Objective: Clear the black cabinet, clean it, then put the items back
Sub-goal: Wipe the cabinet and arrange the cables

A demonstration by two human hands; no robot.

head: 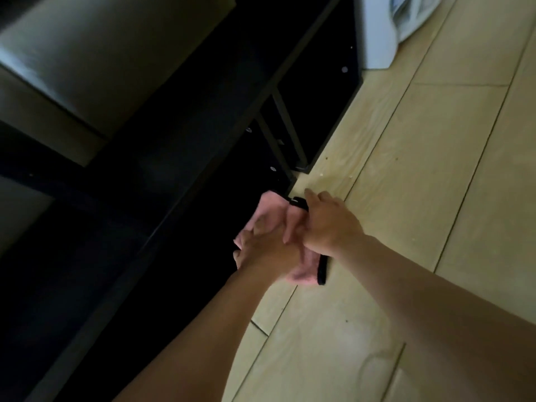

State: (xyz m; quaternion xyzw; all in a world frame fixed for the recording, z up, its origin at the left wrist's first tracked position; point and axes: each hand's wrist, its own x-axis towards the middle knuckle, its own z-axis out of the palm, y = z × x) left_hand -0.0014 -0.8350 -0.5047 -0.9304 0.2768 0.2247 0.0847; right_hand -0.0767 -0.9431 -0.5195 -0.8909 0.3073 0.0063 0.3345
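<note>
The right hand (327, 224) has its grip clenched round a slim black item (321, 271), what it is too dark to tell. The left hand (264, 248), touching it, has a grip bunched in the pink cloth (271, 207), apparently so one hand steadies while the other wipes. Both work low at the front edge of the black cabinet (179, 158), just above the pale floor (435, 169). The cabinet's dark shelves show no contents that I can make out, so I judge this the cleaning stage, with the items not yet put back.
</note>
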